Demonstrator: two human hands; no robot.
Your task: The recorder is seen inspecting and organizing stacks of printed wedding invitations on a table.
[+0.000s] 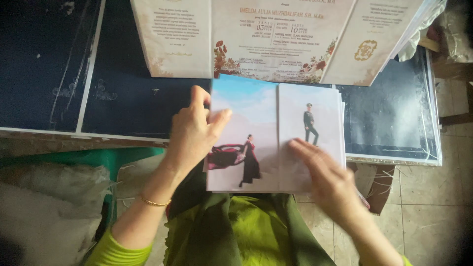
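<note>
Left hand [194,133] pinching the left edge of a folded photo card [273,138] atop a card stack at the dark table's [123,98] near edge, right hand [322,172] flat, fingers released, pressing its right flap below open printed cards [276,34].

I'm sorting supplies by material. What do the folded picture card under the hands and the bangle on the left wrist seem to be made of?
Folded picture card: probably coated paper card; printed photo, crisp centre fold, slight sheen, thin stacked edges. Bangle: apparently metal, gold-coloured, thin and shiny.
</note>
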